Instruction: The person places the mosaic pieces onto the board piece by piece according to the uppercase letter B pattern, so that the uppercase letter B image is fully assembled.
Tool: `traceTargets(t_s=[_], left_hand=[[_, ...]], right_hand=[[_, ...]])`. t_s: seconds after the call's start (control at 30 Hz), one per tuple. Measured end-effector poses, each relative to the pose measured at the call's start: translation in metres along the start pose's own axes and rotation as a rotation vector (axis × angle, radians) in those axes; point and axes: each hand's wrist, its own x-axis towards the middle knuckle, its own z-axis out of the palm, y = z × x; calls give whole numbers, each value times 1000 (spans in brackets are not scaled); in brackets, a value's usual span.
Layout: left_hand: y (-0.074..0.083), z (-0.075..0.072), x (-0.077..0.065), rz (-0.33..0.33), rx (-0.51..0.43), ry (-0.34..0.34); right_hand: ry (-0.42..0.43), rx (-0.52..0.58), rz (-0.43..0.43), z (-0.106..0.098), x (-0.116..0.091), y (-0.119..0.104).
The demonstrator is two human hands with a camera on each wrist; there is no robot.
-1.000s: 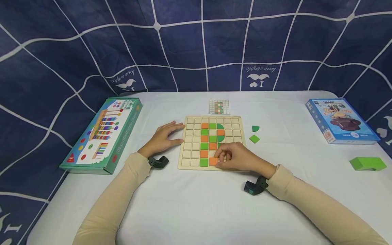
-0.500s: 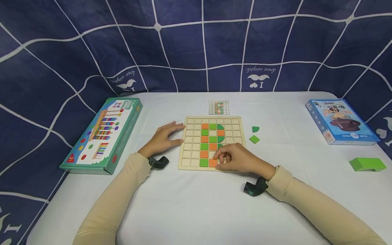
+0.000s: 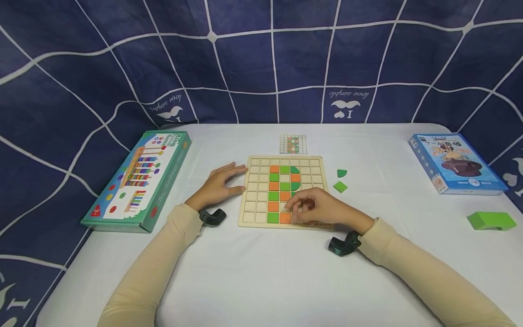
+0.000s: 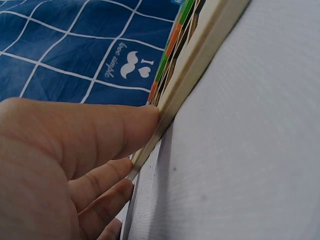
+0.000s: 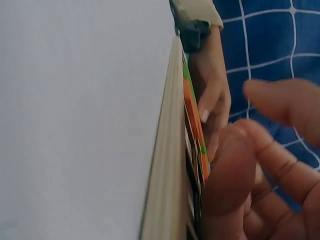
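In the head view, a wooden grid board (image 3: 255, 195) bears orange and light green square tiles and dark green rounded tiles. My left hand (image 3: 218, 185) rests at the board's left edge, fingers extended; in the left wrist view its thumb (image 4: 125, 127) touches the rim. My right hand (image 3: 318, 209) is over the board's lower right, fingers loosely bent beside the bottom orange tile (image 3: 285, 218). In the right wrist view, the index finger (image 5: 285, 100) stands away from the thumb (image 5: 230, 172), and no tile shows between them. This hand covers several cells.
Right of the board lie a dark green rounded tile (image 3: 342, 173) and a light green square tile (image 3: 340, 186). A pattern card (image 3: 293, 144) lies behind the board. Boxed games stand left, a green box (image 3: 139, 181), and right, a blue box (image 3: 457, 163), near a green arched block (image 3: 491, 220).
My right hand's fingertips have loosened and eased slightly right, off the bottom orange tile, which stays in its cell. The left hand stays in place. The head view has shifted a little.
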Motion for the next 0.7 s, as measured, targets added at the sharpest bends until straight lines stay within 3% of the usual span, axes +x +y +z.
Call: traceTargets(t_s=[0.2,0.47,0.7], left_hand=[[-1,0,0,1,2,0],[-2,1,0,10,-1,3],[-2,0,1,11,2,1]], right_hand=[[28,138,30,-24,-1,7],[267,54,108,-63,-12,18],[421,53,183,-92,-27,32]])
